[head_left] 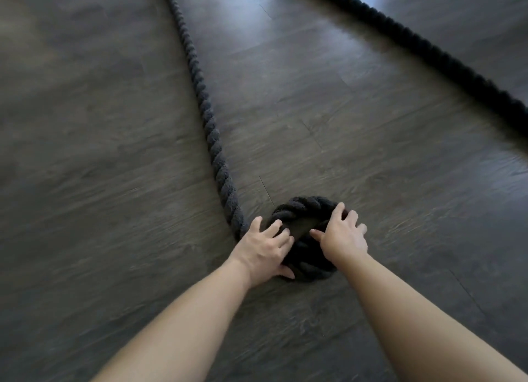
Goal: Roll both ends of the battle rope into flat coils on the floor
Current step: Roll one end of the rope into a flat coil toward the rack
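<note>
Dark wood-plank floor (371, 158); we work one rope end into a small coil at lower centre.

Head view: our left hand (264, 251) lies on the coil (305, 238) at its left edge, fingers spread over the rope and thumb against the near side. Our right hand (344, 235) rests on the right edge, fingers spread and slightly curved over the outer turn. The battle rope (210, 130) runs from the coil to the upper left of the frame. The second rope length (423, 44) crosses the upper right, well apart.

It looks like a gym or home workout room: dark grey wood-look plank flooring (328, 101) carries a thick black twisted battle rope (200, 95).
</note>
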Demonstrator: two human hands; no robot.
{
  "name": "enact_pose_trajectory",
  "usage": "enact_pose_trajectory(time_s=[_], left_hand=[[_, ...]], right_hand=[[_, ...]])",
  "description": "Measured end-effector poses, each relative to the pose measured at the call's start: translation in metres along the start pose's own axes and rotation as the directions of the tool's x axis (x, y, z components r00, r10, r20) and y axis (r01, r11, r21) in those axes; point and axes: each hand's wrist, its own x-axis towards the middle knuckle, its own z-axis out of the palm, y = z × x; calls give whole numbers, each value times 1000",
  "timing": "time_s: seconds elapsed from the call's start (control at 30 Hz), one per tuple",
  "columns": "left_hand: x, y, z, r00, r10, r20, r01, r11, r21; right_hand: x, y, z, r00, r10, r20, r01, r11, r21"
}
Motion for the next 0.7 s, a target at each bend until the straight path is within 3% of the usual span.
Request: enact_pose_trajectory(time_s=[0.1, 0.27, 0.4, 0.5, 0.63, 0.7], left_hand=[[7, 9, -2, 992, -127, 25, 127, 992, -2], [18, 17, -2, 973, -228, 20, 228, 974, 3], [18, 10, 0, 970, -232, -69, 226, 970, -91], [17, 4, -11, 971, -238, -6, 228, 935, -271], [21, -49, -18, 993, 58, 99, -24, 947, -320], [26, -82, -31, 923, 216, 318, -135, 956, -259]], right_hand=[[-5, -20, 5, 996, 62, -60, -59, 997, 59], [-17, -53, 11, 891, 426, 157, -454, 826, 334], [-4, -60, 6, 875, 443, 196, -482, 834, 269], [2, -59, 3, 873, 452, 184, -485, 846, 222], [13, -64, 0, 885, 428, 186, -457, 874, 165], [15, -64, -1, 899, 399, 181, -424, 896, 131]])
